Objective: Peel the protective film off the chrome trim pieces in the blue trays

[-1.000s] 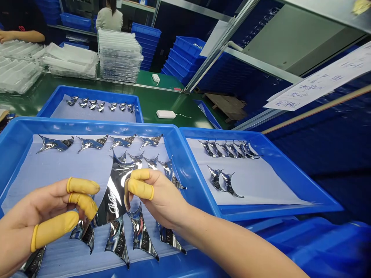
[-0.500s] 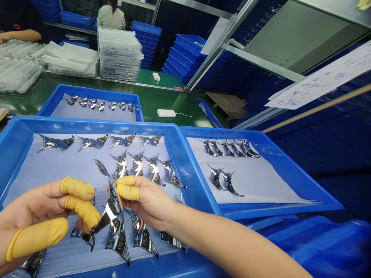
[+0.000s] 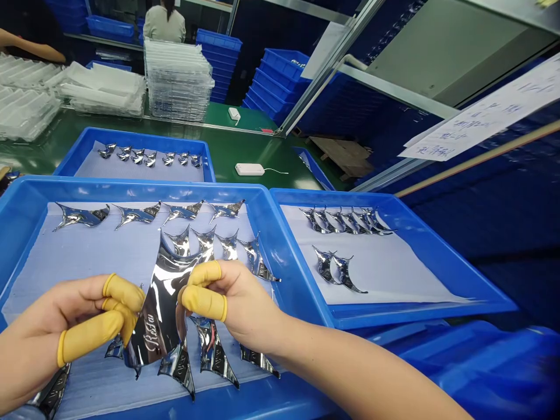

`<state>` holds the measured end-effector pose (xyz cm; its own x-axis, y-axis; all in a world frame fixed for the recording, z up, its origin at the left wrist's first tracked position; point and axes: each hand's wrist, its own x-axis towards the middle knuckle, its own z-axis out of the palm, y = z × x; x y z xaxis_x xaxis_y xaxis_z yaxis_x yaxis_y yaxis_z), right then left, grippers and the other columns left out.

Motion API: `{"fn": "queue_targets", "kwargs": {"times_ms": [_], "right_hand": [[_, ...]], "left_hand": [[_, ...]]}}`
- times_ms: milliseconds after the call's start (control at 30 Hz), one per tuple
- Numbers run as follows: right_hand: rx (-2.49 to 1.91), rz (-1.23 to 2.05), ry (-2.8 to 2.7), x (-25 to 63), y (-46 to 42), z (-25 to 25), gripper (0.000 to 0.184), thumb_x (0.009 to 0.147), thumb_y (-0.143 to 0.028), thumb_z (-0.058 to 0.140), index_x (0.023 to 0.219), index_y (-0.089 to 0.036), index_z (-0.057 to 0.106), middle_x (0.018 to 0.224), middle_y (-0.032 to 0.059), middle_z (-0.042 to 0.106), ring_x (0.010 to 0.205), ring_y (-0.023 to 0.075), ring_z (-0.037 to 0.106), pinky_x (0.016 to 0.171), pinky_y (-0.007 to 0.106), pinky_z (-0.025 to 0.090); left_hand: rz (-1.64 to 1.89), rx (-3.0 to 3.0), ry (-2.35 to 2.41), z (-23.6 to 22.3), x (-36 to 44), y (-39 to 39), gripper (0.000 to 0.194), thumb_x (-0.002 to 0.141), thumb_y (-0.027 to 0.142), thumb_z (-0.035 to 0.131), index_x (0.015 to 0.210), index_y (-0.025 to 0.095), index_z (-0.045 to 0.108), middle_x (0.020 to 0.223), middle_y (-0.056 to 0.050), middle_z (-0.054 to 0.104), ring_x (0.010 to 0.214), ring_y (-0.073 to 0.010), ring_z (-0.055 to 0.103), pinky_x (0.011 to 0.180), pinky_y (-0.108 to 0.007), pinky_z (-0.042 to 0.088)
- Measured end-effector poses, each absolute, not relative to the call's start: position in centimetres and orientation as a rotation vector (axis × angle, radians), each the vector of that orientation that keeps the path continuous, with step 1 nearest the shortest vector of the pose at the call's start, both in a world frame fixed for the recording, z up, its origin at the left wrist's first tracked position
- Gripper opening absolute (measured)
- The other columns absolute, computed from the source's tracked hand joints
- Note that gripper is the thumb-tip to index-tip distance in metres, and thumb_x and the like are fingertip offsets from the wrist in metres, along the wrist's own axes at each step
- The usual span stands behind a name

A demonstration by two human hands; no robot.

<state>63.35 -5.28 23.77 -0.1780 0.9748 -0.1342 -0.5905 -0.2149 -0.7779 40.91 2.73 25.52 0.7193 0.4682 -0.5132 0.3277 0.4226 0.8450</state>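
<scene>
Fingers (image 3: 203, 303) in yellow cots on left hand (image 3: 56, 332) and right hand (image 3: 231, 303) pinch 1 curved mirror-chrome piece (image 3: 155, 326); a slip could drop it, scratching chrome pieces (image 3: 212, 353) in blue tray (image 3: 131, 189).

This looks like a factory assembly floor: a long green workbench (image 3: 236, 151), stacked blue plastic crates (image 3: 280, 76), piled clear plastic trays (image 3: 177, 81), and a co-worker (image 3: 164, 23) beyond.

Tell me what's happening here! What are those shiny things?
A person wearing yellow finger cots holds a shiny curved piece with writing on it. The left hand and right hand both grip it above a blue tray. More shiny pieces lie in rows on that tray, and others sit in a second blue tray to the right. Farther off, a co-worker sits with their back turned.
</scene>
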Motion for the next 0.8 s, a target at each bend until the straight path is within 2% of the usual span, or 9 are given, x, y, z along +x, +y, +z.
{"fn": "queue_targets", "kwargs": {"times_ms": [67, 200, 300, 367, 500, 600, 700, 800], "right_hand": [[-0.798, 1.655, -0.688, 63.4, -5.4, 23.7, 0.026, 0.066, -0.033, 0.089, 0.065, -0.019, 0.068, 0.061, -0.0034, 0.065, 0.057, 0.0099, 0.06, 0.056, 0.025, 0.046], [-0.887, 1.63, -0.672, 63.4, -5.7, 23.8, 0.025, 0.058, -0.026, 0.093, 0.064, -0.018, 0.07, 0.062, -0.0046, 0.063, 0.057, 0.007, 0.053, 0.057, 0.023, 0.041], [-0.906, 1.661, -0.67, 63.3, -5.7, 23.8, 0.026, 0.057, -0.026, 0.093, 0.064, -0.018, 0.069, 0.062, -0.005, 0.063, 0.057, 0.0066, 0.051, 0.057, 0.023, 0.039], [-0.894, 1.7, -0.656, 63.2, -5.6, 23.8, 0.027, 0.058, -0.028, 0.093, 0.064, -0.017, 0.069, 0.062, -0.0049, 0.063, 0.056, 0.0064, 0.051, 0.056, 0.023, 0.038], [-0.832, 1.81, -0.629, 62.8, -5.4, 23.5, 0.03, 0.06, -0.033, 0.092, 0.065, -0.017, 0.068, 0.059, -0.0055, 0.063, 0.054, 0.0076, 0.056, 0.055, 0.024, 0.04], [-0.838, 1.855, -0.589, 62.5, -5.4, 23.4, 0.031, 0.058, -0.033, 0.093, 0.066, -0.016, 0.069, 0.058, -0.0061, 0.063, 0.053, 0.0066, 0.054, 0.055, 0.023, 0.041], [-0.842, 1.887, -0.547, 62.4, -5.5, 23.3, 0.033, 0.058, -0.039, 0.092, 0.065, -0.016, 0.069, 0.058, -0.0058, 0.063, 0.051, 0.0056, 0.052, 0.053, 0.022, 0.039], [-0.813, 1.931, -0.53, 62.4, -5.7, 23.1, 0.034, 0.063, -0.045, 0.088, 0.071, -0.016, 0.072, 0.062, -0.004, 0.066, 0.051, 0.0062, 0.056, 0.055, 0.022, 0.041]], "left_hand": [[0.13, 1.185, 0.843, 25.8, 41.2, 2.9, 0.024, 0.08, 0.044, 0.076, 0.096, 0.026, 0.077, 0.087, 0.002, 0.079, 0.082, -0.0151, 0.07, 0.077, -0.018, 0.054], [0.096, 1.285, 0.728, 24.8, 40.7, 4.0, 0.028, 0.085, 0.043, 0.071, 0.107, 0.026, 0.076, 0.093, 0.0, 0.078, 0.087, -0.0189, 0.07, 0.08, -0.024, 0.056], [0.057, 1.293, 0.65, 24.2, 40.4, 4.4, 0.028, 0.089, 0.038, 0.067, 0.115, 0.028, 0.073, 0.099, -0.001, 0.077, 0.092, -0.0204, 0.07, 0.083, -0.027, 0.056], [0.09, 1.256, 0.661, 24.2, 40.6, 4.1, 0.028, 0.088, 0.037, 0.069, 0.115, 0.029, 0.072, 0.097, 0.0, 0.076, 0.088, -0.0185, 0.069, 0.081, -0.026, 0.056], [0.128, 1.155, 0.701, 24.6, 41.6, 3.3, 0.022, 0.086, 0.039, 0.072, 0.105, 0.028, 0.076, 0.083, 0.002, 0.076, 0.076, -0.013, 0.066, 0.073, -0.02, 0.054], [0.101, 1.143, 0.71, 24.6, 42.0, 3.3, 0.018, 0.084, 0.04, 0.073, 0.094, 0.025, 0.078, 0.076, 0.001, 0.073, 0.069, -0.012, 0.063, 0.068, -0.02, 0.052], [0.058, 1.128, 0.69, 24.3, 42.2, 3.5, 0.02, 0.084, 0.043, 0.073, 0.088, 0.024, 0.076, 0.079, 0.0, 0.073, 0.073, -0.0136, 0.063, 0.072, -0.023, 0.052], [-0.014, 1.115, 0.621, 24.1, 42.3, 3.6, 0.026, 0.087, 0.048, 0.068, 0.091, 0.023, 0.073, 0.087, -0.002, 0.074, 0.082, -0.0169, 0.065, 0.078, -0.027, 0.052]]}}
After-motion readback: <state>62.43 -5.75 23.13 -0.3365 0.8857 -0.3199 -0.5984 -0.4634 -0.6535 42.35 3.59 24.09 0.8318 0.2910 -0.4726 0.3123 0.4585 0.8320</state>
